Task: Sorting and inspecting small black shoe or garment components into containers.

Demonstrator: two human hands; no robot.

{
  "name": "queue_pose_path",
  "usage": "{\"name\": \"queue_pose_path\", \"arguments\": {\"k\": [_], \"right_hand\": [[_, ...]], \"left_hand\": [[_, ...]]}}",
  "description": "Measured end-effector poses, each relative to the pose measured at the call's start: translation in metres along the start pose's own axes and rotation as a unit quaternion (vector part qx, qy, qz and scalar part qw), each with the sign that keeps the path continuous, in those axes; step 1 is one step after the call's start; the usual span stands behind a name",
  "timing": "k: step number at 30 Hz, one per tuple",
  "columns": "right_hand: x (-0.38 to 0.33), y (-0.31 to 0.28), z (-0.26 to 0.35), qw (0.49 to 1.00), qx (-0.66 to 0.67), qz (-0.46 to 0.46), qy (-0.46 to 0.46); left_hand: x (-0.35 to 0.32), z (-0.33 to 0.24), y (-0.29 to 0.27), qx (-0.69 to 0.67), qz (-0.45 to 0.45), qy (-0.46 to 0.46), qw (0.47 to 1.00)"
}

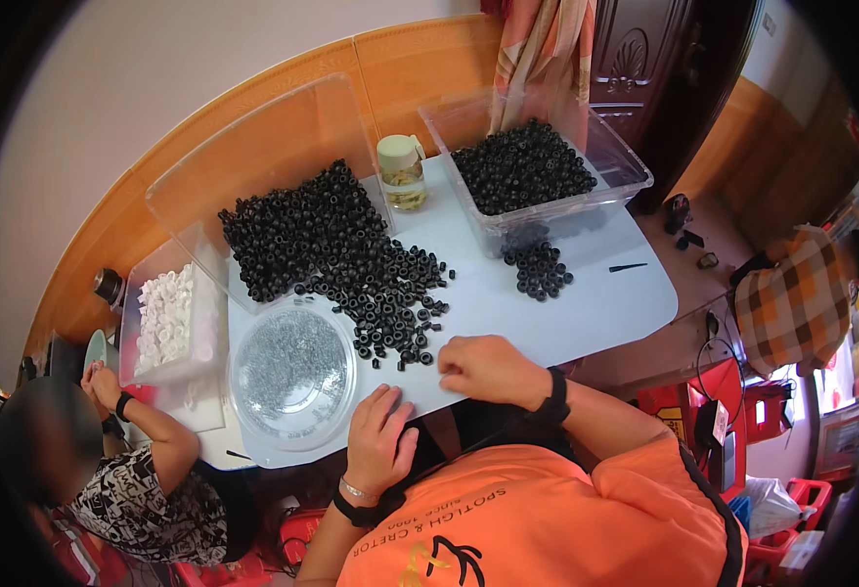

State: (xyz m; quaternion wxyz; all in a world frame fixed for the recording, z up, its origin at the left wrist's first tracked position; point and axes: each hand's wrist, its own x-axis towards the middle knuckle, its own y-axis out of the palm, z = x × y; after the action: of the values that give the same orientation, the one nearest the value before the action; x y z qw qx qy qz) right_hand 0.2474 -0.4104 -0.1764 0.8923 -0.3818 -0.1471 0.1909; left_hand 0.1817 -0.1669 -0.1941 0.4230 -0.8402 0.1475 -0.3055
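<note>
A: Beside the round clear plastic lid of small grey metal bits [292, 370], on its right, both of the wearer's hands sit at the near edge of the white tabletop [586, 293]. Landmark = that lid.

B: Left hand [378, 437]?

A: Just right of the lid's near rim, palm down, flat on the table, fingers spread loosely, holding nothing.

B: Right hand [488, 370]?

A: Further right of the lid, curled into a loose fist, knuckles up. Fingertips pinched toward the table. Cannot tell if a ring is inside the pinch, too small.

B: Target stuff?

A: Loose pile of small black rubber rings [336, 249], spilling from behind the lid down along its right side. The tail of the pile ends just left of and beyond the right hand's fingertips; the closest rings lie just beside them, not clearly touching.

B: Nearer hand?

A: Right, clearly. Left sits closer to the wearer, rings lie beyond it and slightly right. Rings are round, no long axis; the spill itself runs diagonally from far-left to near-right.

B: Other things?

A: Clear plastic bin of more black rings [537, 171] well right and beyond the lid, 1 small cluster of rings [537, 269] in front of it. Glass jar with cream lid [403, 171] beyond the pile. Tray of white plastic caps [167, 318] left of the lid, with another person's hands [102, 384] near it.
</note>
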Motion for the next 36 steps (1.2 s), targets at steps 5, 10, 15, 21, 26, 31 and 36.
{"name": "queue_pose_path", "arguments": {"k": [5,10,15,21,26,31,36], "right_hand": [[0.030,0.028,0.004,0.998,0.002,-0.010,-0.064],[0.038,0.004,-0.001,0.998,0.026,-0.022,-0.043],[0.055,-0.032,-0.027,0.994,-0.033,-0.106,0.006],[0.111,-0.025,-0.038,0.977,-0.202,-0.067,-0.015],[0.131,0.007,-0.045,0.969,-0.246,-0.030,0.013],[0.117,0.011,-0.020,0.984,-0.175,-0.019,-0.026],[0.089,-0.030,-0.013,0.985,-0.155,-0.068,-0.014]], "left_hand": [[0.029,-0.004,0.007,0.002,0.001,-0.012,1.000],[0.027,0.002,0.013,0.051,0.004,-0.028,0.998],[0.029,-0.002,0.011,0.047,-0.004,-0.029,0.998],[0.029,-0.003,0.013,0.057,-0.018,-0.036,0.998],[0.030,-0.004,0.016,0.067,-0.006,-0.040,0.997],[0.030,-0.007,0.015,0.100,0.022,-0.067,0.992],[0.032,-0.007,0.015,0.101,0.033,-0.069,0.992]]}}
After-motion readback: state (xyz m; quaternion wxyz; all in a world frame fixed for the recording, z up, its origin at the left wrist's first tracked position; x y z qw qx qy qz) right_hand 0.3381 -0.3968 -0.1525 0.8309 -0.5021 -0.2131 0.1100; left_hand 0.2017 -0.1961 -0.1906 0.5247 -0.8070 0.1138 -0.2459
